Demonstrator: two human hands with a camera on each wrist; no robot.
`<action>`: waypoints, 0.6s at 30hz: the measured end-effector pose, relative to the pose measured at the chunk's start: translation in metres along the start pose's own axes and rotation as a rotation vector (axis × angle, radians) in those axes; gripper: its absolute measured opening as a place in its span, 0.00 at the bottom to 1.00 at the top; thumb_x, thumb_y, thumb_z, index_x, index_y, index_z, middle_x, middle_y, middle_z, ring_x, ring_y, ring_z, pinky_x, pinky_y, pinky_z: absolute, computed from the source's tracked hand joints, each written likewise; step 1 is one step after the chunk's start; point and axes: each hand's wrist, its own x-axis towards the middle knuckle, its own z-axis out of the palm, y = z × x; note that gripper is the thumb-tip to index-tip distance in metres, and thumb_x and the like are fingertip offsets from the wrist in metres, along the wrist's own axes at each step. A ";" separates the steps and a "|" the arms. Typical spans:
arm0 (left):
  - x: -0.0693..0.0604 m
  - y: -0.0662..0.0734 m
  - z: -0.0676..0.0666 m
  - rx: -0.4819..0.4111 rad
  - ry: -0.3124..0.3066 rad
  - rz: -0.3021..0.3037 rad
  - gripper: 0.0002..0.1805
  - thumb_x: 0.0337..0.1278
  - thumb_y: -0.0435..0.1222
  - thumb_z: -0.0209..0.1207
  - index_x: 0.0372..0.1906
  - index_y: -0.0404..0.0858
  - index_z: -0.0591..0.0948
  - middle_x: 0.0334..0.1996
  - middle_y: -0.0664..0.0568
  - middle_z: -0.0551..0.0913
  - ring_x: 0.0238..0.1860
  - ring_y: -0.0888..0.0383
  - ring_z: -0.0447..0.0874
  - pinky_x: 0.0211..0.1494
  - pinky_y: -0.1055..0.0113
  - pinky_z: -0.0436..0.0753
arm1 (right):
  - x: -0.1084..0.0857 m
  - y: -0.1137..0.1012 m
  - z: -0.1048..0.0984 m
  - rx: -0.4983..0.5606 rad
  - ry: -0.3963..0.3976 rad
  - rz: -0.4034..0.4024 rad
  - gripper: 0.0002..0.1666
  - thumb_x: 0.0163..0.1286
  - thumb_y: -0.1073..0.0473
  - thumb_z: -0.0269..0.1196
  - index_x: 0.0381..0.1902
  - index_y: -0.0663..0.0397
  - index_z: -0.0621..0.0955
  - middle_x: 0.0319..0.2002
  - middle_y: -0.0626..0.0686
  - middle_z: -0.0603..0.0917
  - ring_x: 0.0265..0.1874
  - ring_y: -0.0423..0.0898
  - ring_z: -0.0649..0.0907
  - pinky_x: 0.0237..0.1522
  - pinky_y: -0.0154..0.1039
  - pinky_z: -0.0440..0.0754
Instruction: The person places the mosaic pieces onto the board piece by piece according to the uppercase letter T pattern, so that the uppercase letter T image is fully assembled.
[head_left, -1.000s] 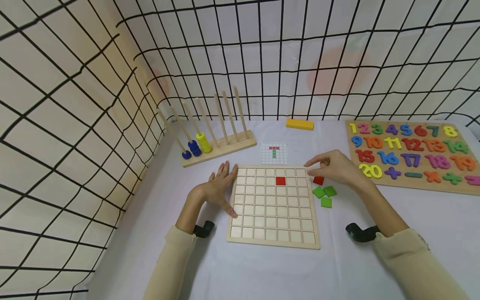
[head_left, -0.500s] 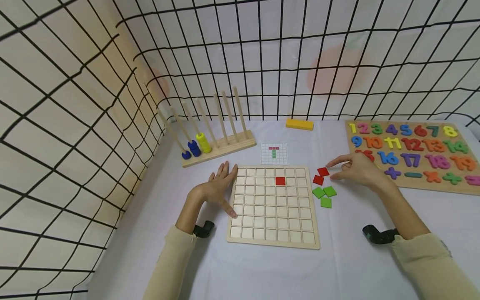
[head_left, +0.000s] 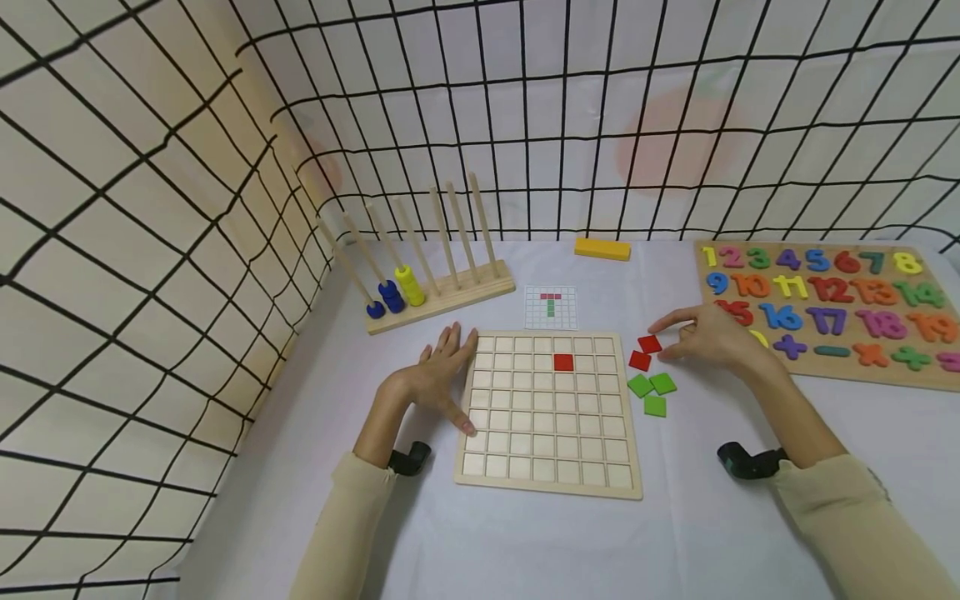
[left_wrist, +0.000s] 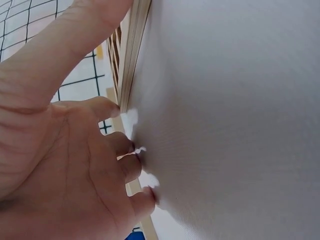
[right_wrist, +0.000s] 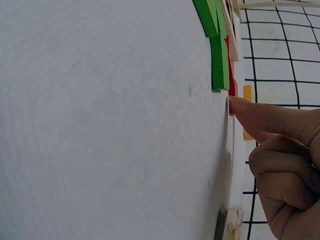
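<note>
**One red tile (head_left: 563, 362) in the board (head_left: 543, 422), five tiles outside**

Left to right. Rack (head_left: 465, 292): seven pegs, rings on the leftmost three: blue (head_left: 390, 296), blue, yellow (head_left: 409, 285). Left hand (head_left: 431, 379): fingers spread, thumb on board's left rim. Board: seven by seven cells; its tile in second row from far side, fifth column. Beyond it, one card (head_left: 551, 308), one yellow block (head_left: 602, 249). Just right of board: three green tiles (head_left: 655, 407), near red tile (head_left: 640, 361), far red tile (head_left: 649, 343). Right hand (head_left: 708, 335) pinches the last, thumb and forefinger. Number tray (head_left: 832, 337): four rows of pieces.

Numerals 1 to 19 (head_left: 837, 291) and plus (head_left: 789, 347), minus (head_left: 832, 352), times (head_left: 872, 355), divide signs (head_left: 911, 358) on a wooden board (head_left: 851, 369)
</note>
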 end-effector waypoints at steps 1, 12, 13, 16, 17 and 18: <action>0.000 0.000 0.000 -0.002 0.000 0.000 0.85 0.32 0.51 0.85 0.84 0.43 0.31 0.81 0.38 0.19 0.84 0.43 0.16 0.86 0.42 0.31 | 0.000 0.000 0.000 0.004 0.001 0.002 0.27 0.63 0.59 0.73 0.60 0.60 0.83 0.17 0.45 0.66 0.20 0.45 0.67 0.29 0.38 0.62; -0.001 0.001 -0.001 -0.011 0.003 -0.004 0.85 0.31 0.51 0.85 0.84 0.42 0.31 0.82 0.38 0.20 0.84 0.43 0.16 0.86 0.41 0.31 | 0.001 0.001 0.000 0.005 0.012 0.003 0.25 0.63 0.59 0.73 0.57 0.61 0.84 0.17 0.45 0.66 0.20 0.45 0.67 0.28 0.38 0.61; -0.001 0.001 -0.001 -0.011 0.003 -0.003 0.85 0.31 0.51 0.85 0.84 0.42 0.31 0.82 0.37 0.20 0.84 0.43 0.16 0.86 0.41 0.31 | 0.001 0.001 0.000 0.002 0.014 0.001 0.24 0.63 0.58 0.73 0.56 0.61 0.84 0.17 0.45 0.66 0.21 0.45 0.67 0.28 0.38 0.61; -0.001 0.001 -0.002 -0.006 0.006 0.000 0.85 0.31 0.51 0.85 0.84 0.42 0.32 0.82 0.37 0.20 0.84 0.42 0.17 0.86 0.41 0.31 | 0.001 0.001 0.000 -0.004 0.018 -0.003 0.24 0.63 0.58 0.73 0.55 0.62 0.84 0.18 0.45 0.66 0.22 0.46 0.67 0.28 0.38 0.61; -0.001 0.001 -0.002 -0.003 0.006 0.000 0.85 0.31 0.51 0.85 0.84 0.42 0.32 0.82 0.37 0.20 0.84 0.42 0.17 0.86 0.41 0.31 | 0.001 0.002 -0.001 -0.005 0.021 -0.005 0.24 0.63 0.58 0.73 0.55 0.62 0.85 0.18 0.45 0.65 0.22 0.46 0.67 0.28 0.38 0.61; -0.001 0.001 -0.002 0.000 0.006 0.001 0.85 0.31 0.51 0.85 0.84 0.42 0.32 0.82 0.37 0.20 0.84 0.42 0.17 0.86 0.41 0.31 | 0.001 0.002 -0.001 -0.006 0.023 -0.008 0.23 0.63 0.58 0.74 0.55 0.63 0.85 0.18 0.45 0.65 0.22 0.46 0.67 0.28 0.38 0.61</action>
